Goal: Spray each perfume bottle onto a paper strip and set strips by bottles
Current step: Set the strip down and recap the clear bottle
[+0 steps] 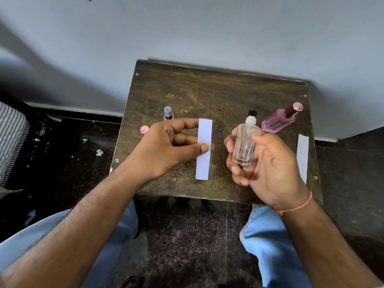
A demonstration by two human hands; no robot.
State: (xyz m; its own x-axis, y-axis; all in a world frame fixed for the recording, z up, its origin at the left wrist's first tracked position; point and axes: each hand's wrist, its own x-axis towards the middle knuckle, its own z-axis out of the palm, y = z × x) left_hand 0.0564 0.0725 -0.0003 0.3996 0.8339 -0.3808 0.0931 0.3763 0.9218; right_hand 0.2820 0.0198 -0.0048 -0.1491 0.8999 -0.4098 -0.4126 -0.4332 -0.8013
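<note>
My left hand point(168, 146) pinches a white paper strip point(204, 150) upright between thumb and fingers above the small wooden table point(207, 96). My right hand point(264, 163) holds a clear glass perfume bottle point(245, 144) with a white collar and black nozzle, just right of the strip. A pink perfume bottle point(279, 120) with a dark neck and pink cap stands at the back right. A second white strip point(302, 156) lies at the table's right edge. A small bottle with a clear cap point(168, 113) stands behind my left hand.
A round pink cap point(144, 129) lies on the table's left side. The table stands against a grey wall. Dark floor with paper scraps point(99, 152) lies to the left, next to a striped object point(10, 138). My knees in blue jeans are below the table's front edge.
</note>
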